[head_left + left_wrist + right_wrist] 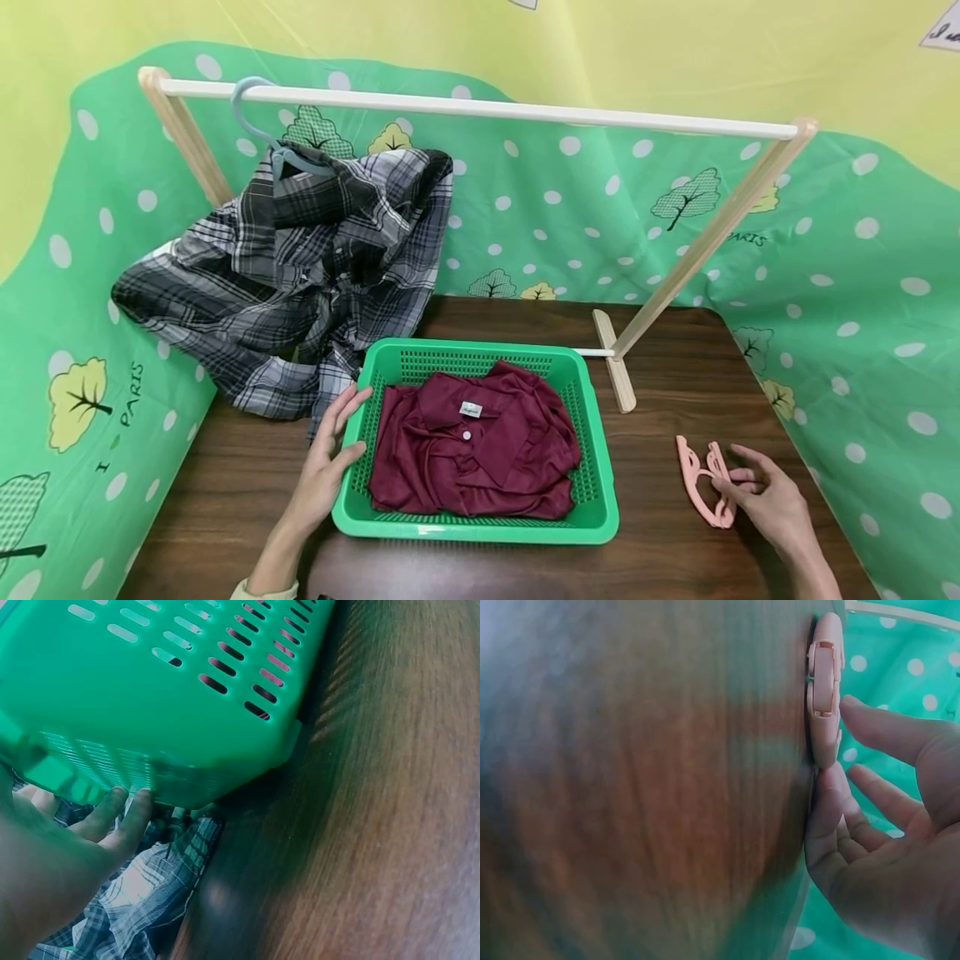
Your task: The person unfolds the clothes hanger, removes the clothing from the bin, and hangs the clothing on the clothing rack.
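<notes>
A green plastic basket stands on the table with a folded maroon shirt in it, its collar and label facing up. Against the basket's left side rests my left hand, fingers nearly straight; the left wrist view shows fingertips at the slotted wall. To the right of the basket, a pink folding hanger lies on the wood. Over its right part is my right hand, thumb and fingers loosely bent and spread around the hanger without a closed grip.
A rack with a white rail and wooden legs spans the back. From its left end, a black-and-grey plaid shirt hangs on a blue hanger, its hem reaching the table. Green patterned cloth surrounds the table.
</notes>
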`<control>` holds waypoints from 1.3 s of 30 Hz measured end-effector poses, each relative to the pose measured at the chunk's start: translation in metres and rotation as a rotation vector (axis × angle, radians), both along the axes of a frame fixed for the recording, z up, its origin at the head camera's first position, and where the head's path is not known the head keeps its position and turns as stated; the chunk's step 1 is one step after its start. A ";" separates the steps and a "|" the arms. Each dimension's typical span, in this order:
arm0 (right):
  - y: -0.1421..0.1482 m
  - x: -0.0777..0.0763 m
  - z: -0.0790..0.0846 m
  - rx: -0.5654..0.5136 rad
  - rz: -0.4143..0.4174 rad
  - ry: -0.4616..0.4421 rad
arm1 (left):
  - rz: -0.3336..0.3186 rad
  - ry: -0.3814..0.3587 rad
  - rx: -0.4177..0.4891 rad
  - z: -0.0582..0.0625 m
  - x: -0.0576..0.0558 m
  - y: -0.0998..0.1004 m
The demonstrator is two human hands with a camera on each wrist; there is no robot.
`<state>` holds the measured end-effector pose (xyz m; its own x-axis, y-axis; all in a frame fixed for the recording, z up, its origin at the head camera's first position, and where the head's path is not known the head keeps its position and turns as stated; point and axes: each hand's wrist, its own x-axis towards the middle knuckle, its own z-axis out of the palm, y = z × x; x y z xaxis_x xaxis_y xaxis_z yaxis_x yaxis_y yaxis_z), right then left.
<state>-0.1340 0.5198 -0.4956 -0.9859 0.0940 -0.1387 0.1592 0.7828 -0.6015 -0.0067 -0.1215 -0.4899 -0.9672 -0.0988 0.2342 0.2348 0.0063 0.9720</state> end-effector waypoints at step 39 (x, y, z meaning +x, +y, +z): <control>0.000 0.002 0.008 -0.022 -0.049 -0.133 | 0.008 -0.009 -0.004 0.002 0.002 0.001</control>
